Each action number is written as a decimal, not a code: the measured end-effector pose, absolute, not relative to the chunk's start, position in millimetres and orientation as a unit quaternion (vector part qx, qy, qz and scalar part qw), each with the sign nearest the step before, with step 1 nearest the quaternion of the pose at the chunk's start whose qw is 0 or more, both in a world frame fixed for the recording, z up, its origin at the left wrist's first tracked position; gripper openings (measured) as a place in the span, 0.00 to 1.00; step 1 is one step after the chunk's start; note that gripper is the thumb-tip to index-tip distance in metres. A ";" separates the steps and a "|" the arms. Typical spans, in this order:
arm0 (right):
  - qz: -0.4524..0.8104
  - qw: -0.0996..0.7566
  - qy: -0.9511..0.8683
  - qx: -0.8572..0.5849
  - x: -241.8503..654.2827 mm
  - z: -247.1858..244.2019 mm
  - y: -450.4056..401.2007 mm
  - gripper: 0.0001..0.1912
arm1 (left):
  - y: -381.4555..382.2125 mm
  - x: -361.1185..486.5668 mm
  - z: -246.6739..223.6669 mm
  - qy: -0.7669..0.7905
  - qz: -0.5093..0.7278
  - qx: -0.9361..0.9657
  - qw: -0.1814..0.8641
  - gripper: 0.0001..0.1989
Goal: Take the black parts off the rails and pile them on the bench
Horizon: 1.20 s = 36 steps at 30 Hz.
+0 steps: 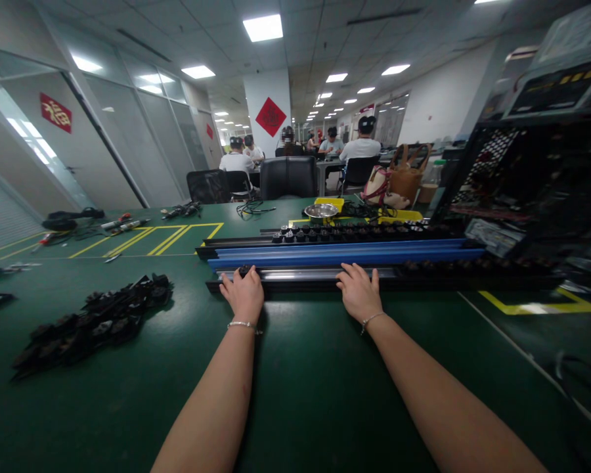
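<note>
A long black rail (295, 286) with a shiny channel lies across the green table in front of me. My left hand (245, 293) is at its left end, fingers closed around a small black part (245, 270) at the channel. Mostly hidden by the fingers, that part's exact kind does not show. Further right, my right hand (360, 290) rests on the same rail with fingers apart, holding nothing I can see. Small black parts (453, 268) line the rail's right half. Just behind runs a blue rail (345, 252), and beyond it another row of black parts (325, 232).
A pile of black parts (98, 318) lies on the table (300, 394) at left. Behind the rails are a metal bowl (321, 210), yellow trays (408, 215) and cables (254, 209). An open black equipment rack (522, 164) stands at right. Several people sit further back.
</note>
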State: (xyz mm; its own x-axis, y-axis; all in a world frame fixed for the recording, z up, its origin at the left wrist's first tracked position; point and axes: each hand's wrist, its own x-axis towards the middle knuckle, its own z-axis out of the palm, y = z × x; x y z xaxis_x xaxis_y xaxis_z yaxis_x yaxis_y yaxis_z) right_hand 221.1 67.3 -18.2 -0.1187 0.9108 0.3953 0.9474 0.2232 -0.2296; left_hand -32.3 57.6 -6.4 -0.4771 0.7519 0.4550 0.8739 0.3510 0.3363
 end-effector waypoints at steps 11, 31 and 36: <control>-0.053 0.245 -0.741 -0.622 227.3 -20.8 67.8 0.13 | 56.1 -29.9 -2.3 -0.815 -0.269 -0.501 0.108 0.21; -0.073 0.298 -0.750 -0.586 229.0 -30.8 73.2 0.13 | 57.5 -47.8 -2.9 -0.834 -0.284 -0.465 0.087 0.19; -0.068 0.302 -0.756 -0.577 227.2 -30.7 74.9 0.13 | 57.3 -51.8 -2.8 -0.839 -0.289 -0.455 0.077 0.20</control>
State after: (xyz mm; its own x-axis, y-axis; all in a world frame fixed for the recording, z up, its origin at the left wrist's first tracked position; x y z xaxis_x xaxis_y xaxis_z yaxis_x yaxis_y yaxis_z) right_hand 227.2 74.9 -30.7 -0.1519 0.8311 0.5349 0.9130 0.3254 -0.2462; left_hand -51.8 57.3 -2.8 -0.5734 0.7196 0.3916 0.8081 0.4183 0.4147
